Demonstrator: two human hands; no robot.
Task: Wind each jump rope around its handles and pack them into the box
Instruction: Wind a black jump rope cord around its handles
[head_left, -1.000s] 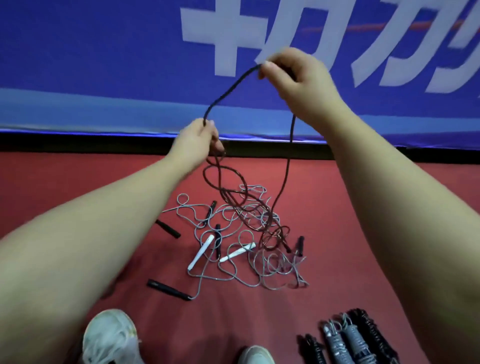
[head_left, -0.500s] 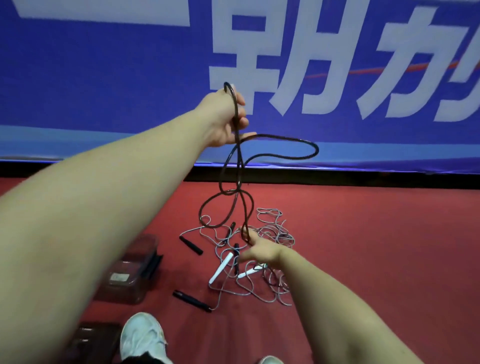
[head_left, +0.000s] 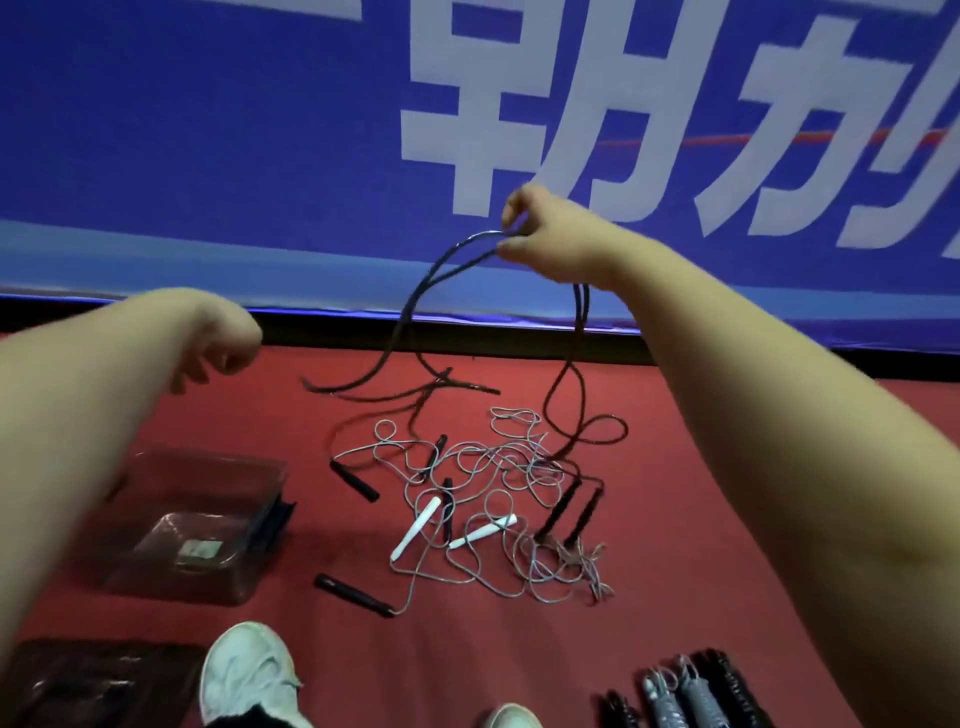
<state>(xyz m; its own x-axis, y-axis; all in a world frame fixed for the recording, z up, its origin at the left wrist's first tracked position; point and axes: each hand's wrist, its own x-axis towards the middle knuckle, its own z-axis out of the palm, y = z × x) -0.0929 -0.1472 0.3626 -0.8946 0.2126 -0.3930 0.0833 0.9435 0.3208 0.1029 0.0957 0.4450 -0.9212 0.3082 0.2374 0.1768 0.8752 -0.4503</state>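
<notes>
A moment ago my left hand (head_left: 228, 338) was holding the black rope (head_left: 415, 301) high and my right hand (head_left: 540, 234) was down in the pile. Now the rope is passing over: my right hand is pinching its doubled middle up in front of the banner, and my left hand is hanging with loosely curled fingers, holding nothing. One part of the rope is swinging free and blurred. The other part is falling to two black handles (head_left: 569, 512), which are lying on the red floor (head_left: 753, 519) at the edge of the grey tangle (head_left: 498, 467). So I think I am only pulling this rope free, and the winding is not yet beginning.

The clear box (head_left: 156, 571) is standing at my left, and I am seeing no rope in it, only a small label. The wound ropes (head_left: 696, 696) are waiting on the floor at my right, well apart from it.
</notes>
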